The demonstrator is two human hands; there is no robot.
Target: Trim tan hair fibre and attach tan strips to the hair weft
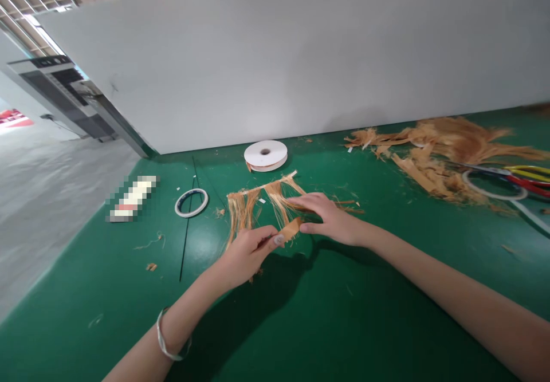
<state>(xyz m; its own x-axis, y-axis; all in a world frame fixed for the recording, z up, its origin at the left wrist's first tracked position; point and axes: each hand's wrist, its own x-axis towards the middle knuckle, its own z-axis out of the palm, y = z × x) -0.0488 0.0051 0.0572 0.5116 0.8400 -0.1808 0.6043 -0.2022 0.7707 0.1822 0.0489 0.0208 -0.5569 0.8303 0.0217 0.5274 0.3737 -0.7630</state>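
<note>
A short flat tan ribbon piece (291,230) is pinched between the thumb and fingers of my left hand (249,254). My right hand (329,219) is at the ribbon's other end, its thumb tip close to or touching it. That hand's fingers are stretched out and apart from the thumb. Under and beyond both hands lies a fringe of tan fibres (244,210), hanging from a thin pale strip (258,188). Part of the fringe is hidden by my hands.
Behind the fringe lies a white ribbon spool (266,154). A tape roll (191,203) and a thin black rod (185,244) are at left. Tan fibre heaps (455,141), red-and-yellow-handled scissors (530,180) and another tape ring (494,192) lie at right. A white partition (301,55) borders the green table (387,313).
</note>
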